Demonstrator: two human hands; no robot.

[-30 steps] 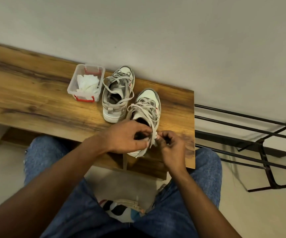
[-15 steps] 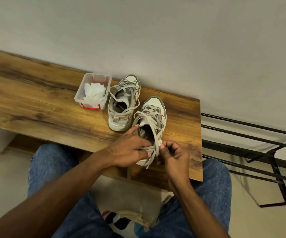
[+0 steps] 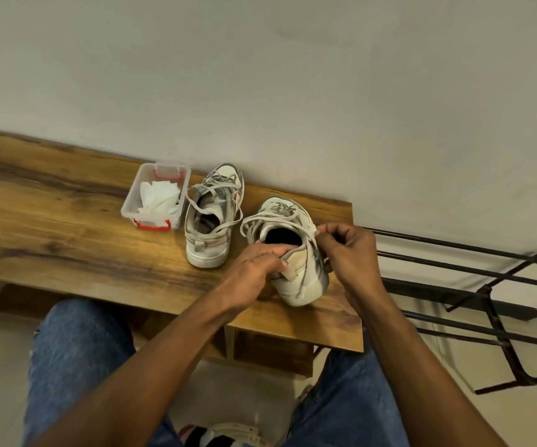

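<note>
Two worn white and grey sneakers stand on a wooden bench (image 3: 67, 227). The right sneaker (image 3: 302, 272) is near the bench's right end, its heel toward me. My left hand (image 3: 254, 266) grips its heel collar, fingertips at the opening. My right hand (image 3: 347, 250) pinches the loose white lace (image 3: 293, 217) at the shoe's right side. The left sneaker (image 3: 210, 221) stands apart, untouched, laces loose.
A clear plastic box (image 3: 131, 208) with red clips holds white cloths, left of the left sneaker. A black metal rack (image 3: 486, 291) stands right of the bench. A plain wall lies behind. My knees in jeans are below the bench edge.
The view has shifted so that the shoes sit further right. My right hand has moved up along the right sneaker's side with the lace. My left hand has settled on the heel.
</note>
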